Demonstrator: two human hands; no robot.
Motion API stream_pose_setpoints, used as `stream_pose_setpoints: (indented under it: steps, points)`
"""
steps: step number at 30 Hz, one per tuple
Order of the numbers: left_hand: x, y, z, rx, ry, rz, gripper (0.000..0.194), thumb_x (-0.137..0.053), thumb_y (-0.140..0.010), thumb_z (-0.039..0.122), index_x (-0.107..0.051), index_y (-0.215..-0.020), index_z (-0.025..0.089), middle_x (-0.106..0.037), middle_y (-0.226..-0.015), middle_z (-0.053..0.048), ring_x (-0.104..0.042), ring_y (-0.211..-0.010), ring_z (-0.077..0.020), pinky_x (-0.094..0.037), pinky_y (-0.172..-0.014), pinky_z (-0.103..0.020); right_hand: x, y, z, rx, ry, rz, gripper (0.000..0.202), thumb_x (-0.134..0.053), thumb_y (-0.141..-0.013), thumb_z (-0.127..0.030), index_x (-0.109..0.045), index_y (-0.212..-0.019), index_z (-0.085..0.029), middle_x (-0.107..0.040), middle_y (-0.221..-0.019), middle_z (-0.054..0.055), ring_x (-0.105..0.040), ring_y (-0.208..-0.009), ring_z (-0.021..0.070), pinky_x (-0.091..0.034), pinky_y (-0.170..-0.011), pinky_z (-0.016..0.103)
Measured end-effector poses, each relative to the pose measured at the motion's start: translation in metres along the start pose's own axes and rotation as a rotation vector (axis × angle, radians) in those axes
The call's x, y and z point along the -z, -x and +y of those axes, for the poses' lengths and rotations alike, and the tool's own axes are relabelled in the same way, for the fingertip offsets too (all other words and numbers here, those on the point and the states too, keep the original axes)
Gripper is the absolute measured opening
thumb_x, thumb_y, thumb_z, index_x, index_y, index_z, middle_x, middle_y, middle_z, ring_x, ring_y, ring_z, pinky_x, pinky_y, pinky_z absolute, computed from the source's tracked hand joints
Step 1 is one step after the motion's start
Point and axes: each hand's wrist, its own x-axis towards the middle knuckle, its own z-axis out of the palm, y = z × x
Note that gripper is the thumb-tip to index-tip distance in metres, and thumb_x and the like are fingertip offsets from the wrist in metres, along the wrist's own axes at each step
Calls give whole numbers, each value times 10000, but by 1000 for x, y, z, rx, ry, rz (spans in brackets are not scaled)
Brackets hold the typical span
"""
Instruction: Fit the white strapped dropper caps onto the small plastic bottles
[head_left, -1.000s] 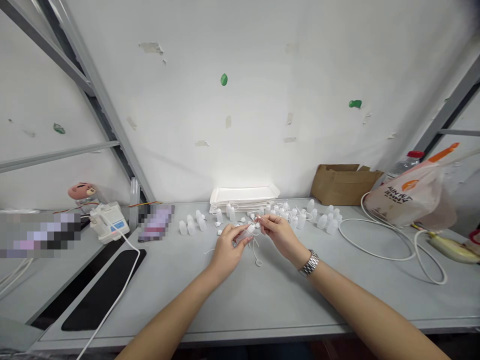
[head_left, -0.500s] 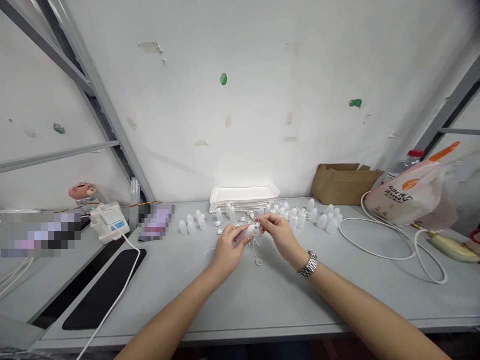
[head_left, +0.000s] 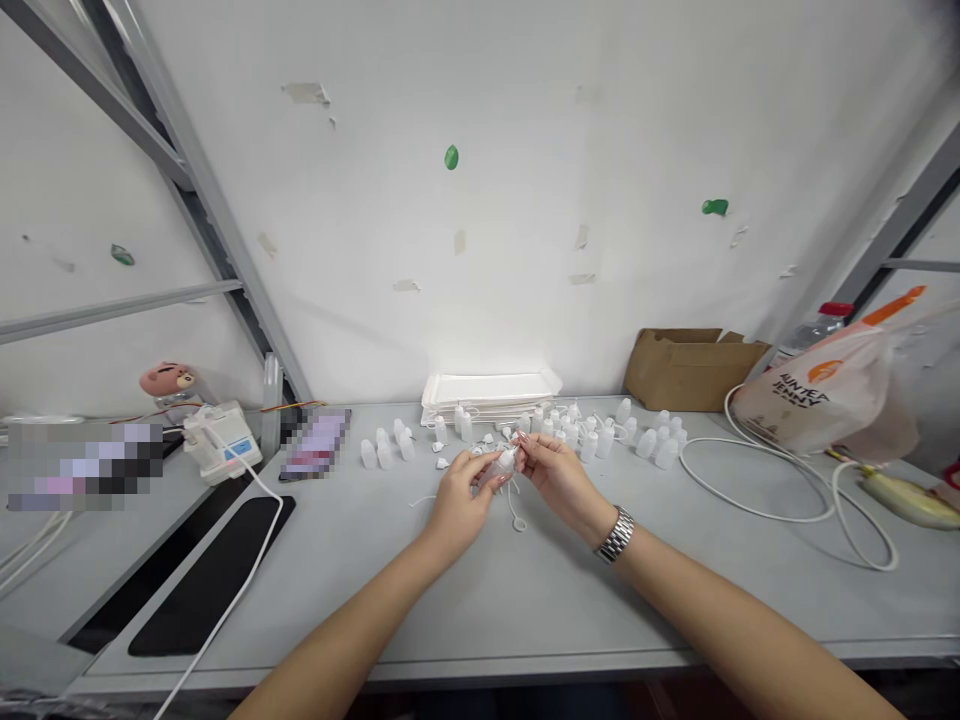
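Observation:
My left hand (head_left: pixel 463 497) is closed around a small translucent plastic dropper bottle (head_left: pixel 506 462), tilted with its top to the right. At the bottle's top, the fingers of my right hand (head_left: pixel 551 470) are pinched together; whatever small piece they hold is hidden. A white strap with a ring end (head_left: pixel 519 523) lies on the table just below the hands. Behind them are loose white caps and straps (head_left: pixel 442 463). Several similar bottles stand to the left (head_left: pixel 385 452), and more stand to the right (head_left: pixel 589 446), some with caps and straps on.
Stacked white trays (head_left: pixel 491 388) stand against the wall, with a cardboard box (head_left: pixel 690 370) to their right. A plastic bag (head_left: pixel 814 390), a white cable (head_left: pixel 757 514) and a banana (head_left: pixel 911 500) are at far right. A phone (head_left: pixel 315 445), power strip (head_left: pixel 221 445) and black pad (head_left: pixel 214 580) lie left.
My right-hand fingers have come slightly closer to the bottle's top. The bottle stays in my left hand, and the view has shifted slightly.

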Motion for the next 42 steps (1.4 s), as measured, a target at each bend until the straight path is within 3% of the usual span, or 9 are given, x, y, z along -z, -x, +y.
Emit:
stream_pose_setpoints:
  steps: [8,19,32,42]
  points:
    - [1,1,4,28,-16,2,237,-586,-745,226,-650,-973,214,-546,-814,-29,-568,-750,-152,-482,-737,-307,1,-1,1,36,49,14,206,-715,-635,-364,-634,-623,-175,-535,-546,-18,-466,-555,98,-382,-606,264]
    - [2,2,8,64,-70,-38,261,-569,-761,244,-657,-1004,210,-501,-755,-19,-531,-707,-144,-463,-701,-292,-1,1,-5,195,434,42,267,-633,-703,-424,-597,-634,-168,-545,-559,-15,-498,-548,116,-412,-596,280]
    - [1,4,2,56,-50,-46,256,-545,-778,223,-643,-1011,188,-528,-814,-38,-543,-743,-154,-462,-729,-311,-6,4,-3,205,544,77,292,-618,-713,-435,-568,-608,-167,-541,-552,-13,-496,-540,115,-422,-580,272]
    - [0,2,-1,10,0,13,289,-546,-785,263,-625,-1053,188,-503,-780,-23,-540,-718,-145,-463,-727,-309,2,-3,-11,227,411,142,262,-613,-721,-423,-662,-780,-173,-553,-649,-3,-482,-581,105,-420,-603,265]
